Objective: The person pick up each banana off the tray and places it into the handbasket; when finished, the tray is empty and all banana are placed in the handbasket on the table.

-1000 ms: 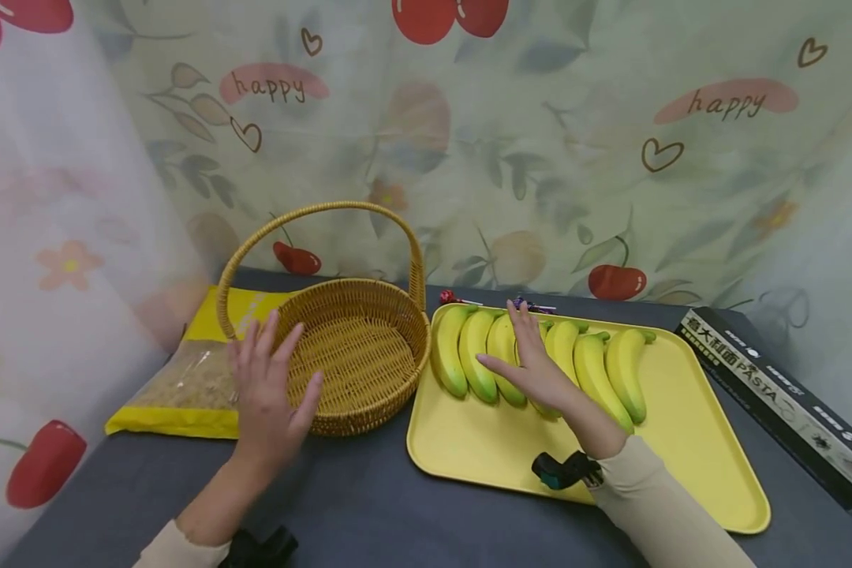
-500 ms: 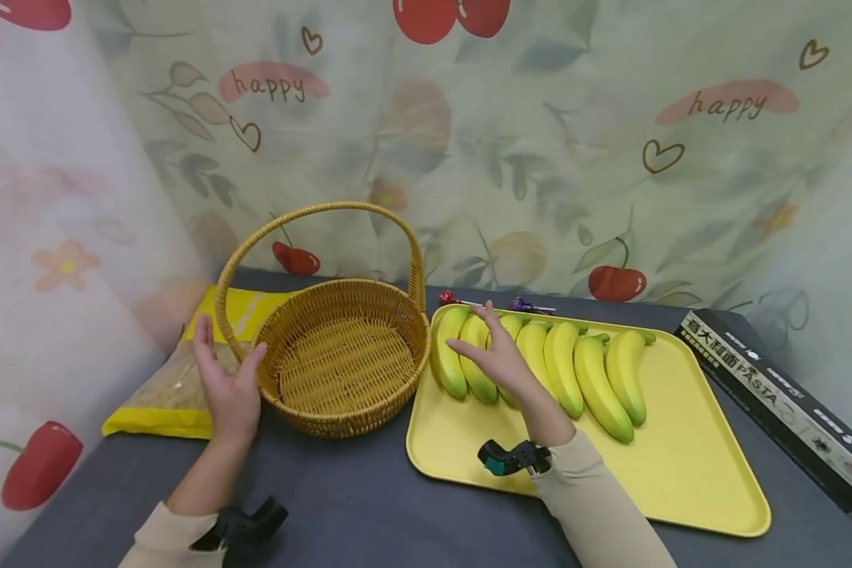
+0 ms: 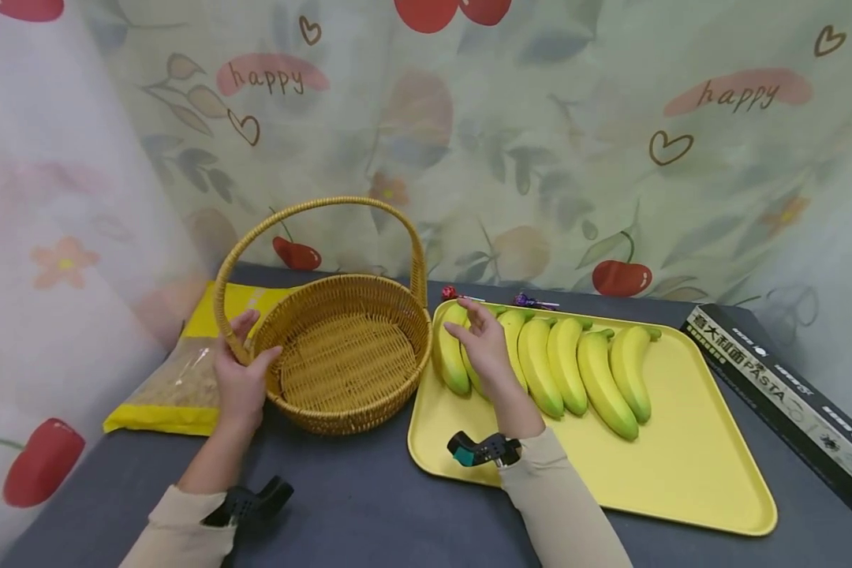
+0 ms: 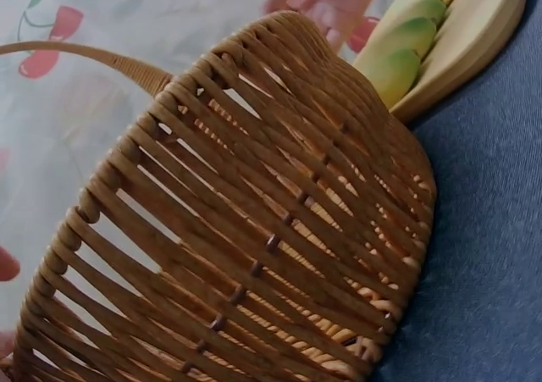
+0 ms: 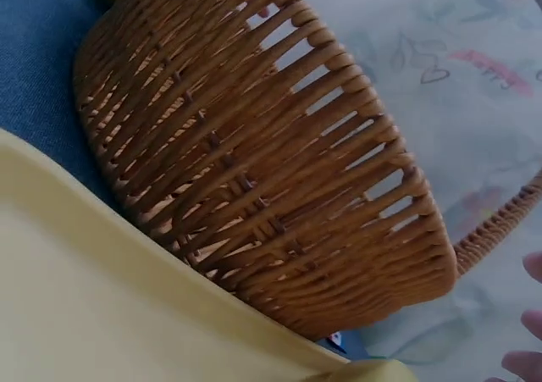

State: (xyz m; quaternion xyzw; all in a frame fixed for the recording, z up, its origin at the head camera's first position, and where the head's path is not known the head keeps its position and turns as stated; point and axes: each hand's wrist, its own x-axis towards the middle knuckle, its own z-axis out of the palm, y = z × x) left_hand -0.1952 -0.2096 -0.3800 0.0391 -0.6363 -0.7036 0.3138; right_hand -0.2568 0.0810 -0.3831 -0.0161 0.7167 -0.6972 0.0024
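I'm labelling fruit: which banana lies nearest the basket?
The leftmost banana in the row, next to the wicker basket; the other bananas on the yellow tray lie farther right.

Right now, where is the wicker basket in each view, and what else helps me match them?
Head: the basket stands left of centre.
Left wrist: the basket fills most of the picture, from lower left to upper middle.
Right wrist: the basket slants across the top and middle.
Shared landmark: the yellow tray, right of the basket in head, upper right in left wrist, lower left in right wrist.
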